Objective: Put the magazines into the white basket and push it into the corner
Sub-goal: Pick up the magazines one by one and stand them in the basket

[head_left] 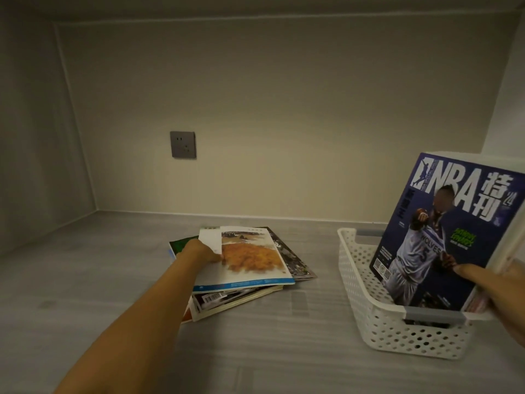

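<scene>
Reaching, head view, left hand (203, 251): stretching out to the stack of magazines (244, 294) on the grey surface (99, 280); thumb pressing on the top magazine (252, 251) at its left edge, other fingers tucking out of sight beneath, so pinching that one cover alone, probably to be lifting a single issue rather than dragging the pile.
Gripping, right hand (500, 291): clamping the NBA magazine (443, 228) at its lower right corner, thumb lying flat across the cover, other fingers hiding behind the pages; likely steadying it upright and leaving room in front for more.
NBA magazine: standing on end, leaning back away from the thumb, lower edge sitting inside the white basket (369, 317); touching the basket floor or not, impossible to tell.
White basket: sitting just below the right thumb, well apart from the left fingers; not yet being pushed anywhere.
Stack of magazines: lying fanned and askew under and beyond the left thumb, several issues waiting to be loaded.
Wall socket (183, 144): sitting on the back wall (284, 109), far beyond the left fingers.
Progress, as a judgement: loading being partway done, pushing coming last.
</scene>
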